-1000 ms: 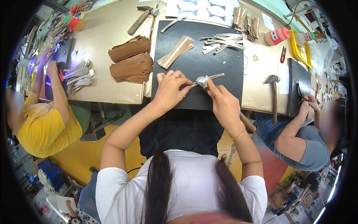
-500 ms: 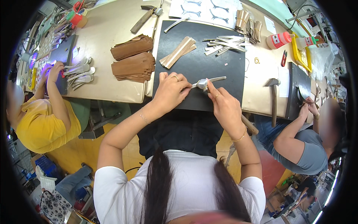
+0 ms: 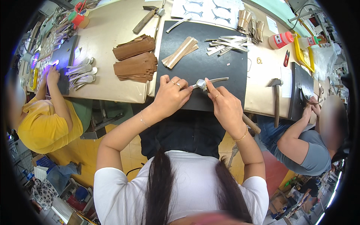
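Note:
My left hand (image 3: pixel 171 95) and my right hand (image 3: pixel 222 104) meet over the near edge of a black mat (image 3: pixel 202 69). Together they pinch a thin grey strap piece (image 3: pixel 210 81) with a shiny silver end, which sticks out to the right. My left thumb and fingers grip its left end. My right index finger presses on the silver part. A bundle of tan strips (image 3: pixel 180 51) and a scatter of grey strap pieces (image 3: pixel 226 43) lie farther back on the mat.
Stacks of brown leather pieces (image 3: pixel 135 62) lie left of the mat. A hammer (image 3: pixel 276 99) rests at the right, another (image 3: pixel 148 17) at the back. One person in yellow (image 3: pixel 47 123) works at the left, another in grey (image 3: pixel 305 144) at the right. A red-capped glue bottle (image 3: pixel 281 39) stands far right.
Both hands stay on the strap piece with only slight finger shifts. The person at the left has moved their hands a little on their own mat.

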Action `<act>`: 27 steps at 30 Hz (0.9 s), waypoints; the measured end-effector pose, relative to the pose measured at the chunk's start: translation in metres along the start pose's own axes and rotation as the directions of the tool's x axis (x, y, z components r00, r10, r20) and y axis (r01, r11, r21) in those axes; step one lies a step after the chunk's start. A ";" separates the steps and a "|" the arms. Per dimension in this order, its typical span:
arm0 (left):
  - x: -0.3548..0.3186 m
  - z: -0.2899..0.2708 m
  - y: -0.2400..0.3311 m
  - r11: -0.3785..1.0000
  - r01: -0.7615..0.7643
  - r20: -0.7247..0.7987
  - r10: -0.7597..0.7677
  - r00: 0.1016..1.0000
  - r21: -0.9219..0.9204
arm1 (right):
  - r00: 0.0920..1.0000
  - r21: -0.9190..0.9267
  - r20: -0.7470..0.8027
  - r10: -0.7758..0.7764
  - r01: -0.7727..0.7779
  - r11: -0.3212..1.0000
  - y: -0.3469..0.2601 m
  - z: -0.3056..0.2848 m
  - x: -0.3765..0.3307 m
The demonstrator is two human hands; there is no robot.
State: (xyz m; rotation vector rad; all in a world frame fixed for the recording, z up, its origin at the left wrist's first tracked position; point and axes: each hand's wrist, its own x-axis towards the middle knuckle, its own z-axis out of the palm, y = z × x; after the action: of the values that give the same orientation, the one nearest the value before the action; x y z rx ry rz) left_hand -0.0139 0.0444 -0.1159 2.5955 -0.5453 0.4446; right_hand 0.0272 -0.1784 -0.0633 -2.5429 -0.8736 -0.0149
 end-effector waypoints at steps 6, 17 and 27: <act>0.000 -0.001 0.002 0.996 -0.044 -0.005 0.044 0.999 0.072 | 0.999 0.046 -0.034 0.000 0.002 0.999 -0.007 0.008 0.003; -0.005 0.001 0.005 0.992 -0.054 0.012 0.053 0.999 0.114 | 0.991 0.089 -0.124 -0.054 0.065 0.994 -0.010 0.005 0.007; -0.007 -0.003 0.010 0.993 -0.051 0.027 0.049 0.998 0.109 | 0.988 0.123 -0.140 -0.061 0.079 0.989 -0.015 0.007 0.006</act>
State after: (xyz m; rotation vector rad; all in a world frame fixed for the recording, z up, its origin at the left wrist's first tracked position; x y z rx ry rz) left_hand -0.0249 0.0400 -0.1130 2.6998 -0.6115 0.4724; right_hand 0.0229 -0.1619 -0.0622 -2.3604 -0.8811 -0.1470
